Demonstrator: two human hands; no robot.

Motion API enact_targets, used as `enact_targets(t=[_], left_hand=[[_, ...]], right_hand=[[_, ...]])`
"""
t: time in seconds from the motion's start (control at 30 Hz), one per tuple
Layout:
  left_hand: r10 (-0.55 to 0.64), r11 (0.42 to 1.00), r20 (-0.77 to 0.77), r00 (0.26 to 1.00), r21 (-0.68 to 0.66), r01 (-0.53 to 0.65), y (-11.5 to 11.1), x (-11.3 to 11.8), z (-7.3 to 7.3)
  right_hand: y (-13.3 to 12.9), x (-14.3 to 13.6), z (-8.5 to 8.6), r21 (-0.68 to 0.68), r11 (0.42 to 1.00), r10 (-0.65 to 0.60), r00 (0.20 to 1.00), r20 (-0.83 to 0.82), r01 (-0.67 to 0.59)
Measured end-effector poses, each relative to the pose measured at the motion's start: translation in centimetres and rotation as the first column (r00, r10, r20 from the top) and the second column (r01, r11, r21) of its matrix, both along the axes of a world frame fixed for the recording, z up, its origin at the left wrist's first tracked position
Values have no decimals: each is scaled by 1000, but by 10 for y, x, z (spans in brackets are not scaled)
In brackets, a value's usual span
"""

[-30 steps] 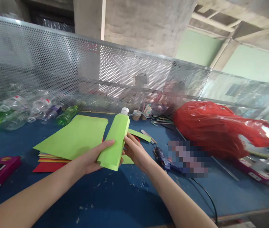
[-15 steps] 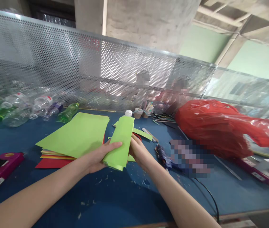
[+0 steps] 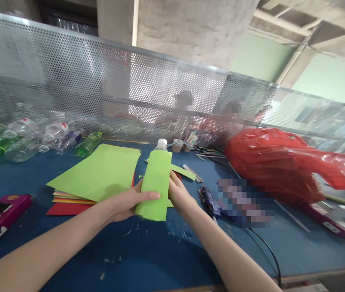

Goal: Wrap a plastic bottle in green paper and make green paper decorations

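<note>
Both hands are closed around a plastic bottle (image 3: 161,147), tilted away from me, with a light green paper sheet (image 3: 156,172) wrapped around its body. Only its white cap and clear shoulder stick out at the far end. My left hand (image 3: 129,202) grips the near left side, thumb lying across the paper. My right hand (image 3: 181,194) presses the right side, its fingertips partly hidden behind the roll. Left of the hands lies a stack of coloured paper (image 3: 108,170), light green on top. Green paper strips (image 3: 184,172) lie behind the right hand.
A dark blue glue gun (image 3: 210,201) with a cable lies right of my hand. Several empty bottles (image 3: 22,150) line the back left. Cups of pens (image 3: 186,144) stand near the perforated screen (image 3: 99,81). A large red plastic bag (image 3: 269,162) sits at right, a magenta box (image 3: 8,215) at left.
The paper's loose right edge now lies flatter over the bottle, and the roll has turned slightly. More of the bottle's shoulder shows below the cap. My left thumb has shifted slightly right.
</note>
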State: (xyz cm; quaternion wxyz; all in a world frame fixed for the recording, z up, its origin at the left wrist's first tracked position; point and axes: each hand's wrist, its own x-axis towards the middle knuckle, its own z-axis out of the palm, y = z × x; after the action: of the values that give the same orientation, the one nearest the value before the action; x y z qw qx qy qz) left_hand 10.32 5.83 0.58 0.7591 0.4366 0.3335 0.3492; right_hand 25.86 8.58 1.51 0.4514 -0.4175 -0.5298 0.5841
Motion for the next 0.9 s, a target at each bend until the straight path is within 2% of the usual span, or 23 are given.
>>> enact_targets(t=[0.3, 0.53, 0.63, 0.73, 0.83, 0.9], left_hand=[[12, 998, -77, 997, 62, -8, -4, 3, 3], [129, 974, -84, 988, 199, -110, -5, 10, 1], [193, 941, -119, 974, 305, -149, -4, 8, 4], [226, 909, -183, 957, 392, -140, -3, 6, 7], [246, 894, -213, 946, 427, -137, 0, 5, 6], [278, 884, -232, 932, 442, -153, 1, 4, 4]], right_hand=[[-3, 0, 0, 108, 994, -3, 999, 33, 0], [-2, 2, 1, 114, 988, 110, 993, -44, -104], [-3, 5, 5, 215, 976, 41, 995, -86, -22], [-3, 8, 9, 336, 938, -43, 990, -136, 87], [-3, 11, 12, 362, 930, -6, 990, -144, 58], [-3, 12, 13, 385, 922, -7, 996, -93, 42]])
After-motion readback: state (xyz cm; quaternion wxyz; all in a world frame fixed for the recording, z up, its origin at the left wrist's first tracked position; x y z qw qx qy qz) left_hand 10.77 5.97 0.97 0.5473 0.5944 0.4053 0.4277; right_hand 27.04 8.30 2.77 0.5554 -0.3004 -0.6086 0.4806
